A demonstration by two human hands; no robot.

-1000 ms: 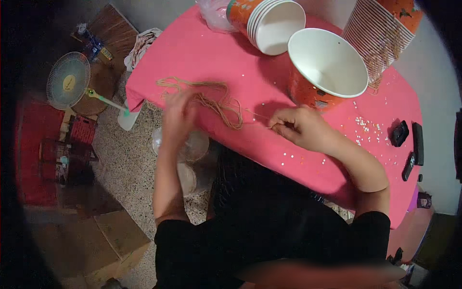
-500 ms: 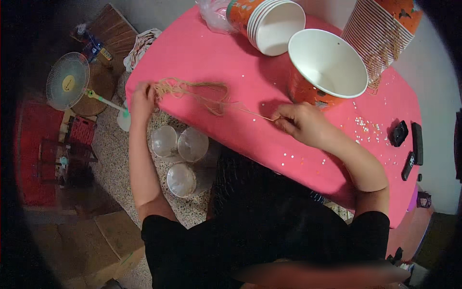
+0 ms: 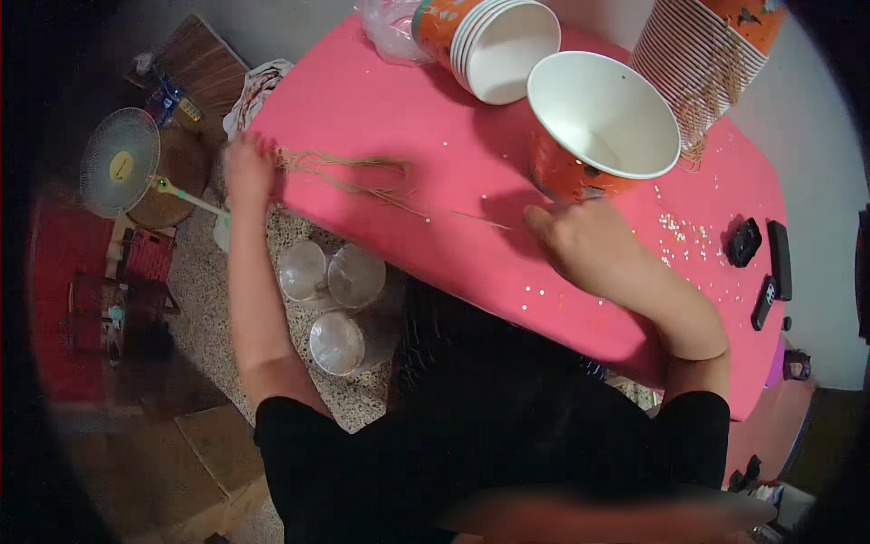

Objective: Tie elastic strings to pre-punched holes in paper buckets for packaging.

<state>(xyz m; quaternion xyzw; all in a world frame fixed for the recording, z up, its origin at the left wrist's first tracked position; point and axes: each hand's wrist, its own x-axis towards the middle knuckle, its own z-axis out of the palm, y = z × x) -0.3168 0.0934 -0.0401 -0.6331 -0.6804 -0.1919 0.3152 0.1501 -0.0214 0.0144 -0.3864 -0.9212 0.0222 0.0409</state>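
Note:
A loose bundle of tan string (image 3: pixel 349 172) stretches over the pink tabletop from my left hand (image 3: pixel 252 170). That hand is at the table's left edge, somewhat blurred, with its fingers closed on the bundle's end. My right hand (image 3: pixel 584 240) is pinched around the end of a single string (image 3: pixel 482 220), a thin strand pointing back toward the bundle; part of its length is too blurred to follow. Just beyond my right hand stands an orange paper bucket (image 3: pixel 566 168) with a white inside. Its mouth tilts toward me.
Nested paper buckets (image 3: pixel 512 54) lie at the back beside a clear plastic bag (image 3: pixel 394 32). A taller bucket stack (image 3: pixel 693 68), draped with string, stands back right. Small white bits (image 3: pixel 680 238) and a remote (image 3: pixel 765 303) are at right. Clear round containers (image 3: pixel 337 343) stand on the floor.
The bundle has drawn out into longer, flatter strands. My left hand has shifted slightly left and up, and my right hand has turned, its knuckles now more on top.

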